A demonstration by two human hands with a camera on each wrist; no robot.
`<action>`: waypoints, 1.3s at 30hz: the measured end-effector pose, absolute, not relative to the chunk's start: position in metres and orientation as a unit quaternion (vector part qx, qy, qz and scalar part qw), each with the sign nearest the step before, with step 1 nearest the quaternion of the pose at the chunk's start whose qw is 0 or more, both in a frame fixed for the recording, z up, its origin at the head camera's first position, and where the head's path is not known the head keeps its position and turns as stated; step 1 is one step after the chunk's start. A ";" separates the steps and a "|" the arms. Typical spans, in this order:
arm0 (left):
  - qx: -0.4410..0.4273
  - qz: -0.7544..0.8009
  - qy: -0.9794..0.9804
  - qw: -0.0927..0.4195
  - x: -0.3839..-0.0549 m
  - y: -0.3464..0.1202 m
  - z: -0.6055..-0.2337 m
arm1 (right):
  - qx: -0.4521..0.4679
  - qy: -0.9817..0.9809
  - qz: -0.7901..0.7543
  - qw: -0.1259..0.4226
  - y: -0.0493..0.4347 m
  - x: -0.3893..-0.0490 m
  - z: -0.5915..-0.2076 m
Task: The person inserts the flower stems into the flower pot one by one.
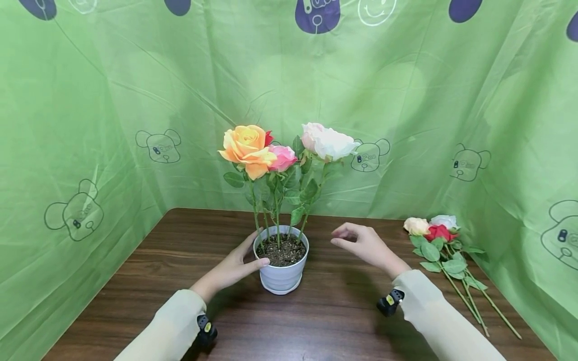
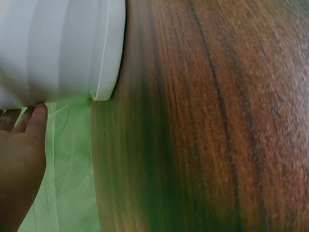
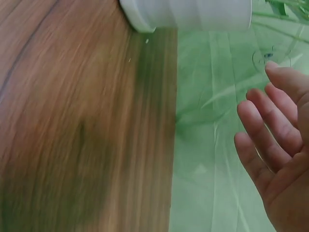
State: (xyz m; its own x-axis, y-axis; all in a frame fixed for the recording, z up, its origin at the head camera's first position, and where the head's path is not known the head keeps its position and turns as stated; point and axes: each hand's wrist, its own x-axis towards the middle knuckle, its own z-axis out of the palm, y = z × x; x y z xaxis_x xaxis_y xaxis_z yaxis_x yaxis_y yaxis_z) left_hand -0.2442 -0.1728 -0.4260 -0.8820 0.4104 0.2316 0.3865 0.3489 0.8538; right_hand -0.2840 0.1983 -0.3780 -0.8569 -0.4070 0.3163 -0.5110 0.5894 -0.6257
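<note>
A white flower pot [image 1: 282, 276] filled with dark soil stands upright on a saucer. Several long-stemmed roses rise from it: an orange rose [image 1: 248, 148], a pink rose [image 1: 282, 158], a white rose [image 1: 335, 144], a pale pink one beside it, and a red one mostly hidden behind the orange bloom. My left hand [image 1: 232, 268] holds the pot's left side, thumb at the front of the rim and fingers along the far side. To the right of the pot, my right hand [image 1: 366, 244] is raised with loosely bent fingers and holds nothing; the right wrist view shows it apart from the pot.
Three cut roses lie at the table's right side: a cream rose [image 1: 416, 226], a red rose [image 1: 440, 232] and a white rose [image 1: 444, 221], their stems pointing toward the front. A green curtain [image 1: 217, 65] encloses the back and sides of the brown wooden table [image 1: 180, 250].
</note>
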 end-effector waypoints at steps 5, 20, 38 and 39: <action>0.247 0.514 0.821 0.009 -0.245 -0.173 -0.427 | 0.243 -0.899 0.360 0.058 0.220 -0.282 -0.384; 0.248 0.512 0.822 0.003 -0.245 -0.172 -0.428 | 0.190 -0.924 0.321 0.079 0.296 -0.270 -0.399; 0.249 0.515 0.820 0.006 -0.244 -0.174 -0.427 | 0.093 -0.939 0.327 0.050 0.379 -0.240 -0.425; 0.252 0.516 0.819 0.005 -0.245 -0.175 -0.427 | 0.090 -0.941 0.323 0.049 0.384 -0.239 -0.426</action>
State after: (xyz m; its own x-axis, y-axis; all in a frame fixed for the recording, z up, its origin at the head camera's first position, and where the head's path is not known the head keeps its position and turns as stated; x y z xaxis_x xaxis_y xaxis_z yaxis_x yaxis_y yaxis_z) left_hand -0.2446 -0.1746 -0.4270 -0.8729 0.4181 0.2513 0.4072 0.3410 0.8473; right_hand -0.2387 0.3836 -0.4263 -0.9789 -0.1380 0.1507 -0.2014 0.7756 -0.5982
